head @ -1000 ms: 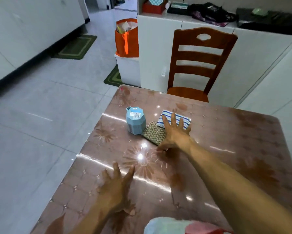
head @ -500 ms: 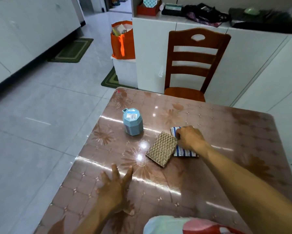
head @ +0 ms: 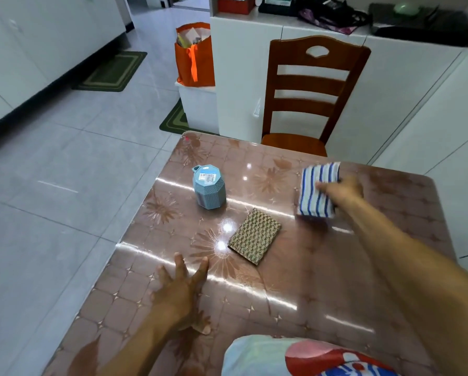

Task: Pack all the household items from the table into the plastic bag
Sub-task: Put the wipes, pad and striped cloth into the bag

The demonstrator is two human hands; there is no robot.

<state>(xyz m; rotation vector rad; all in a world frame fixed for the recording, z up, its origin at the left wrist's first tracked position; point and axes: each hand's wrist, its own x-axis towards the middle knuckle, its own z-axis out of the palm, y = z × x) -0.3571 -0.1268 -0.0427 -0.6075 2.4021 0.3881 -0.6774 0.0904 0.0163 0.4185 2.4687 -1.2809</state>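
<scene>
Blue-and-white striped folded cloth (head: pixel 317 191) lifted, your right hand (head: pixel 341 189) pinching it | left hand (head: pixel 179 291) flat, fingers spread | next: bag it, bag unseen

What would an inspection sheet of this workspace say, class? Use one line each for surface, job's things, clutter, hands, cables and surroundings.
Surface: glossy brown patterned table, with glare streaks.
Job's things: striped cloth held up off the table at the right; woven pad flat near the middle; blue jar upright, apart from the pad. A plastic bag cannot be made out with certainty.
Clutter: nothing seen on the table beyond these.
Hands: right hand grips the cloth; left hand rests flat on the table, fingers spread.
Cables: nothing seen.
Surroundings: wooden chair at the far edge; orange bag on a white box; green mats on tiled floor; white cabinets.
</scene>
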